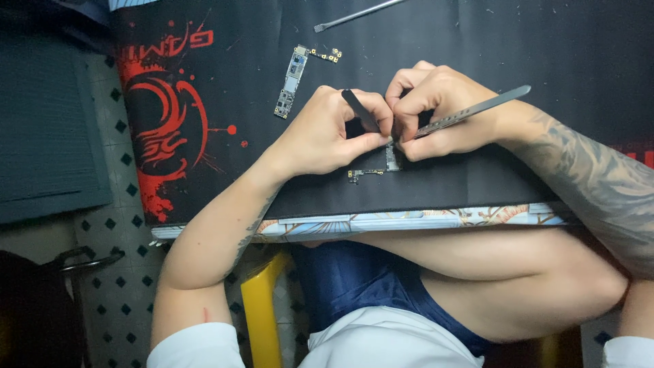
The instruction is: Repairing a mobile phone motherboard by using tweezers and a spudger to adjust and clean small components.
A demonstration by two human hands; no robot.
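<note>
surface (599, 48): a wide black mat with a red emblem at its left end, covering the worktop; a patterned cloth edge shows along the near side.

left hand (327, 133): closed, pinching a dark flat pry tool (360, 110) between thumb and forefinger, its blade angled down toward the work near the middle of the near edge.

right hand (439, 112): closed around metal tweezers (477, 108), whose long handle runs out toward the right; the tips point down between the two hands, touching or just above the board, which of the two cannot be told.

spare circuit board (291, 82): a narrow strip, lying apart toward the far edge, left of the hands, with a small gold flex piece (327, 54) just beside its top end.

metal spudger (354, 15): a thin rod, lying at the far edge, untouched.

small circuit board (390, 160): the piece being worked, flat on the mat under both hands, close to the near edge, largely hidden by fingers; a thin ribbon tail (361, 174) trails left from it.

handling, by judgement: the board looks light, stiff and thin, likely brittle, with fine parts that would shear under a slip. best held by its bare long edges, pressed flat, never by the ribbon tail, which looks soft and easy to tear.
</note>
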